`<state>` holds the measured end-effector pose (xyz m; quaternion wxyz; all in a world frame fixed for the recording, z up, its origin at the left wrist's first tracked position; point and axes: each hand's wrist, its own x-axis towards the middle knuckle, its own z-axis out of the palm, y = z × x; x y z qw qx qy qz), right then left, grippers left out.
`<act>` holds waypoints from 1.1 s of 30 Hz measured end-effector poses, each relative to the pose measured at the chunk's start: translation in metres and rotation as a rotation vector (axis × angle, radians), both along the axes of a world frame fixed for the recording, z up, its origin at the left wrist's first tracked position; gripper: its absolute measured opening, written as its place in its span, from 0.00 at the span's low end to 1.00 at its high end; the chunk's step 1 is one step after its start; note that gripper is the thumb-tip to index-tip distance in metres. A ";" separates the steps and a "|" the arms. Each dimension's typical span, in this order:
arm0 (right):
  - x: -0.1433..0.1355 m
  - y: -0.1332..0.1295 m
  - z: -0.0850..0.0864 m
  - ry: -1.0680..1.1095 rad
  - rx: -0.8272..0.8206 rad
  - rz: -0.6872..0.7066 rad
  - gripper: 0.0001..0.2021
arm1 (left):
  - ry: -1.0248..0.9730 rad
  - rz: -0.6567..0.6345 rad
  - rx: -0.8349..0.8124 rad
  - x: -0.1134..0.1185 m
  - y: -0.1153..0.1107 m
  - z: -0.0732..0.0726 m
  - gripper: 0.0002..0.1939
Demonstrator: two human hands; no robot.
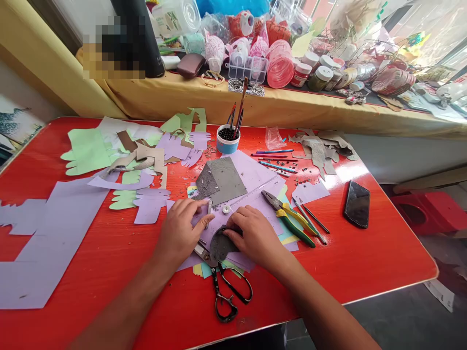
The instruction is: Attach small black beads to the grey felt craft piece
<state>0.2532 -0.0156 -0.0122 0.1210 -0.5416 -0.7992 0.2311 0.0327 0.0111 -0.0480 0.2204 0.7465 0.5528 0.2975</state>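
Observation:
My left hand (184, 223) is closed, with a short silver metal tool (209, 213) between thumb and fingers; its exact kind is too small to make out. In my right hand (251, 233), the fingers pinch the edge of a dark grey rounded piece (221, 243), which looks like felt or leather. Below both hands lie black-handled scissors (222, 287), their blades partly under the left hand and the grey piece. A small round silver disc (226, 209) rests between the hands on purple paper. Just beyond it is a grey sheet (228, 180) with a crumbly grey patch.
Yellow-green pliers (290, 218) lie right of my right hand, near a phone (356, 204). A cup (228, 141) holds brushes and black beads. Paper cutouts (87, 150) cover the left side of the red table (146, 301). Jars (301, 75) crowd the ledge behind.

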 end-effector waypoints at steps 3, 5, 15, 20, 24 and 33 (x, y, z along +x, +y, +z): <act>-0.001 0.000 -0.001 0.060 -0.027 -0.046 0.06 | -0.023 0.038 0.045 -0.001 -0.003 0.008 0.17; -0.002 0.000 0.001 0.129 -0.069 -0.089 0.06 | -0.062 -0.055 0.011 -0.002 -0.006 0.015 0.16; -0.009 0.003 0.013 0.482 -0.275 -0.166 0.04 | -0.306 -0.165 -0.297 0.000 -0.010 0.025 0.11; -0.015 0.008 0.020 0.582 -0.277 -0.167 0.04 | -0.434 0.009 -0.461 -0.001 -0.014 0.023 0.15; -0.022 0.013 0.022 0.601 -0.245 -0.176 0.07 | -0.443 0.047 -0.440 -0.002 -0.014 0.026 0.15; -0.031 0.013 0.009 0.627 -0.218 -0.210 0.07 | -0.378 0.120 -0.362 0.000 -0.013 0.037 0.13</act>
